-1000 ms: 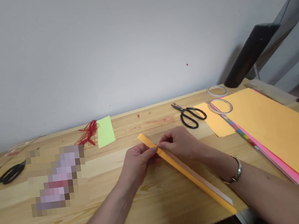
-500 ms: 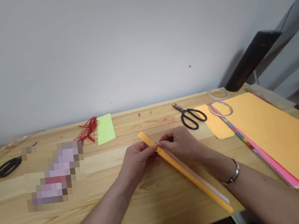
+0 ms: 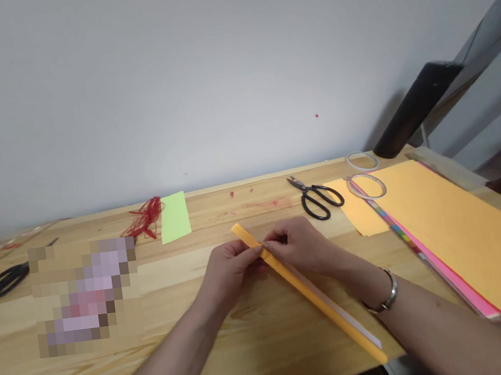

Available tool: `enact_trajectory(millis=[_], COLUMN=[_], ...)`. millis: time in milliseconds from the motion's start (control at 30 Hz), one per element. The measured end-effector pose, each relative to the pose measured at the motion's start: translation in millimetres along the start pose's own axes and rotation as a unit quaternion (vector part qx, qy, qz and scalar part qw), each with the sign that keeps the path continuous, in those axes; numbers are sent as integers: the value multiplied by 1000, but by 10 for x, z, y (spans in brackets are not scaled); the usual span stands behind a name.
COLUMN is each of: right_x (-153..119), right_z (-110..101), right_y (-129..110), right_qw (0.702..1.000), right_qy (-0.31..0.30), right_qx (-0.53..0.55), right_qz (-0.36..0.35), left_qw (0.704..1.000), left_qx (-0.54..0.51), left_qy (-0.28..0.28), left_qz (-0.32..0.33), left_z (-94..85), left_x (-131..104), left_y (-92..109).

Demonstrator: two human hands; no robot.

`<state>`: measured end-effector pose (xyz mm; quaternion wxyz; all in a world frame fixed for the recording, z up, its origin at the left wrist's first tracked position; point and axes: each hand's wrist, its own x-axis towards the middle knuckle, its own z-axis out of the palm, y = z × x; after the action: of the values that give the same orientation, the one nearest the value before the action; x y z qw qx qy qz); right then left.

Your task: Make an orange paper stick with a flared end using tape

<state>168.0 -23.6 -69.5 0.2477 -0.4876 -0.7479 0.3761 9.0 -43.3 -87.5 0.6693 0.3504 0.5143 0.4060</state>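
A long, narrow folded strip of orange paper (image 3: 319, 302) slants over the wooden table, its lower end near the front edge. Along its right side runs a thin whitish band (image 3: 348, 316); whether this is tape backing or part of the paper I cannot tell. My left hand (image 3: 231, 267) pinches the strip near its upper end, with the thumb on top and the other fingers partly hidden below. My right hand (image 3: 300, 243), with thumb and forefinger closed, grips the strip at the same spot, its fingertips almost touching the left thumb.
Black-handled scissors (image 3: 316, 197) lie beyond my right hand. Tape rolls (image 3: 367, 186) rest by orange sheets (image 3: 460, 222) at right. Red string (image 3: 145, 218), a green paper (image 3: 174, 217), other scissors (image 3: 8, 279) and a blurred-out item (image 3: 92, 292) are at left. A black cylinder (image 3: 418, 109) leans at the back.
Both hands keep their pinch at nearly the same place on the strip. The whole scene has shifted slightly as the camera moved.
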Motion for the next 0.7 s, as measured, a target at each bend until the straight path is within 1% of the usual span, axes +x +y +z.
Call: enact_trajectory(millis=[100,300,533,700], right_x=[-2,-4,0,3], right_z=[2,-13,-6,8], right_y=[-3,-18,10,29], right_qw=[1000,1000,1000,1000], right_qy=[0,-4,-10,-2], right_qx=[4,6,0,0], right_qz=[0,-4,-8,-16], left_qw=[1000,1000,999,999], left_qx=[-4,-16,-31,-27], left_qy=[0,-16,-27,-23], left_qz=[-2,2,-2,-1], left_z=[-9,-42,-26,-25], left_x=[6,35,15,24], left_y=[-18,-56,-32,-27])
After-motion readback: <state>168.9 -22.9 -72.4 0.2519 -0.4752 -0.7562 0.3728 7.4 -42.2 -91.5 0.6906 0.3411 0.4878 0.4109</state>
